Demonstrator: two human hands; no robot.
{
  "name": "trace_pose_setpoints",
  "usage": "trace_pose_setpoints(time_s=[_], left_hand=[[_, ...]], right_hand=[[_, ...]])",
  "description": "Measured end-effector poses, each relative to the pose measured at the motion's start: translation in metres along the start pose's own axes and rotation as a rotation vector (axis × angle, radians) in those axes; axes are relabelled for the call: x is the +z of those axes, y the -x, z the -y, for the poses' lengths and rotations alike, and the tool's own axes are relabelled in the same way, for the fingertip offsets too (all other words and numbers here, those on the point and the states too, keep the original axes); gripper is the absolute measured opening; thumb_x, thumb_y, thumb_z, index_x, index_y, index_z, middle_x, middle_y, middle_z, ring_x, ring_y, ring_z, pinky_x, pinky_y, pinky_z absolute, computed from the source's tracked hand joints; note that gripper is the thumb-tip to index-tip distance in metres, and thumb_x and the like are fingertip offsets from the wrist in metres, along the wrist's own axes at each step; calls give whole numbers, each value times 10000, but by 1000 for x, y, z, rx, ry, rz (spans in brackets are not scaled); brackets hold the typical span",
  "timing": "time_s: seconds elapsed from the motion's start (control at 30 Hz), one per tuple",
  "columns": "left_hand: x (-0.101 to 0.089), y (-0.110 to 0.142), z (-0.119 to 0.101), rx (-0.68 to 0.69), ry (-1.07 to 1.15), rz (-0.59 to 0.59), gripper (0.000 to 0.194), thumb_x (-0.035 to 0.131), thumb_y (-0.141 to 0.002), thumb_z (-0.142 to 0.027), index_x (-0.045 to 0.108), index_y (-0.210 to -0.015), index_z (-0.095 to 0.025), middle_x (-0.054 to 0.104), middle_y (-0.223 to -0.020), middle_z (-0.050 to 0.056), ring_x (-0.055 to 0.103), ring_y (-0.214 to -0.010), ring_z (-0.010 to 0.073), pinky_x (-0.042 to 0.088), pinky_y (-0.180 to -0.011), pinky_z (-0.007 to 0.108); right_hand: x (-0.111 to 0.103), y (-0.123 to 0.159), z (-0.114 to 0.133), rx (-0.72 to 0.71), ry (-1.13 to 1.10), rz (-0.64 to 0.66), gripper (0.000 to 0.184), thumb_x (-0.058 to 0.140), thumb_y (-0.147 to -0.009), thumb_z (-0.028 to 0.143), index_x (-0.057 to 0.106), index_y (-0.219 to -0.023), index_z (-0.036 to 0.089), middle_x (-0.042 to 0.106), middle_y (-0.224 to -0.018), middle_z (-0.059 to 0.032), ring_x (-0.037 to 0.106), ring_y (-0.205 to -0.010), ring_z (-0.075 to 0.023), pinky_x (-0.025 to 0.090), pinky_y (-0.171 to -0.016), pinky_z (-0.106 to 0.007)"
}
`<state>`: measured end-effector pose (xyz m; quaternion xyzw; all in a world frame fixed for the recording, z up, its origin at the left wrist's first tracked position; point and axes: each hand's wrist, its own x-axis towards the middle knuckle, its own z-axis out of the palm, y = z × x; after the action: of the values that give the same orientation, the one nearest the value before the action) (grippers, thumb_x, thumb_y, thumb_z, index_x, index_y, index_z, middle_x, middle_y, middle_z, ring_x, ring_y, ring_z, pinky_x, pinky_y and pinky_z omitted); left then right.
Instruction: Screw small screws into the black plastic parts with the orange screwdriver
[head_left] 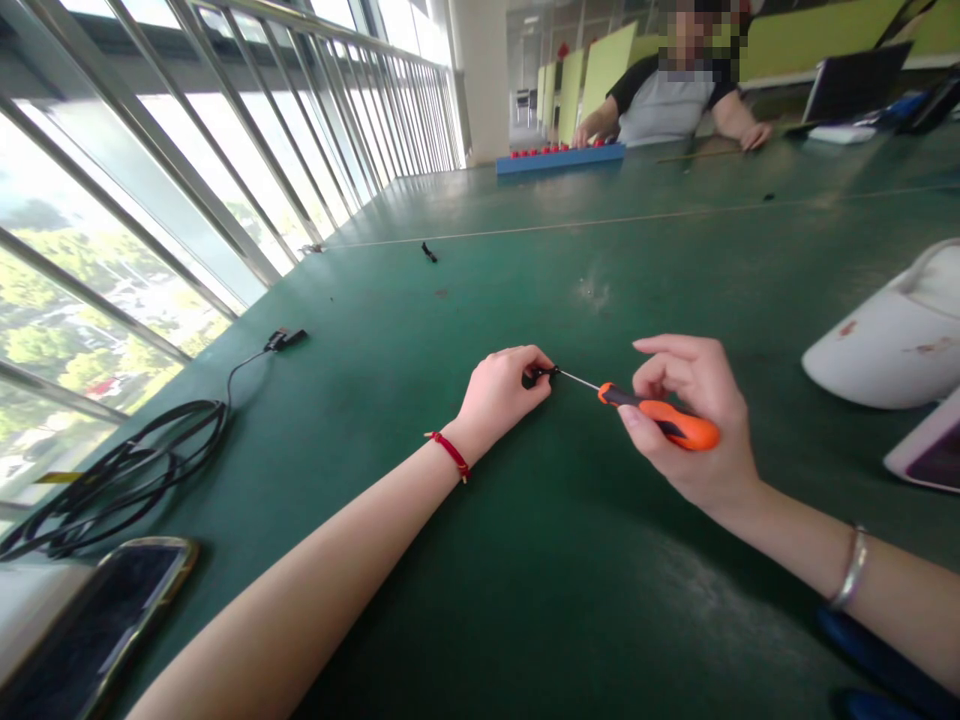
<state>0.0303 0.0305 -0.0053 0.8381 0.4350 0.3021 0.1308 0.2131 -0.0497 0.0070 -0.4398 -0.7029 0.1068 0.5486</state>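
Observation:
My left hand rests on the green table, its fingers pinched on a small black part. In my right hand lies a small screwdriver with an orange and black handle, gripped between the fingers. Its thin metal shaft points left, and the tip meets the black part at my left fingertips. A red string bracelet circles my left wrist and a silver bangle my right.
A coiled black cable and a phone lie at the left. A white object and a device corner sit at the right. Far across, another person sits behind a blue tray with red pieces. A small black piece lies mid-table.

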Motion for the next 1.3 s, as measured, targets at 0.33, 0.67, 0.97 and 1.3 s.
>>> trace_pose_setpoints(time_s=[0.33, 0.67, 0.97, 1.3], left_hand=[[-1, 0, -1, -8, -8, 7, 151, 543, -767, -176, 660, -861, -192, 695, -850, 11, 629, -765, 149, 507, -711, 260], [-1, 0, -1, -11, -7, 16, 150, 546, -767, -177, 663, -861, -188, 693, -841, 12, 626, -759, 147, 510, -709, 260], [-1, 0, 0, -10, -2, 14, 155, 541, -768, -183, 662, -865, -192, 691, -843, 12, 622, -762, 147, 504, -713, 260], [-1, 0, -2, -13, -9, 14, 154, 544, -766, -179, 664, -862, -192, 695, -844, 11, 627, -763, 148, 503, -704, 257]], right_hand=[[1, -1, -2, -56, 40, -139, 338, 633, -725, 176, 524, -1034, 258, 557, -786, -15, 565, -654, -148, 483, -573, -295], [0, 0, 2, -56, 64, -58, 208, 615, -754, 179, 550, -941, 242, 557, -634, 23, 567, -590, -137, 461, -560, -291], [-1, -1, 3, 55, 87, 27, 141, 618, -769, 246, 558, -896, 232, 522, -530, 56, 517, -478, -109, 412, -504, -276], [1, -1, -6, -43, -35, -108, 438, 630, -724, 166, 488, -1128, 257, 549, -845, -29, 564, -706, -163, 505, -638, -334]])
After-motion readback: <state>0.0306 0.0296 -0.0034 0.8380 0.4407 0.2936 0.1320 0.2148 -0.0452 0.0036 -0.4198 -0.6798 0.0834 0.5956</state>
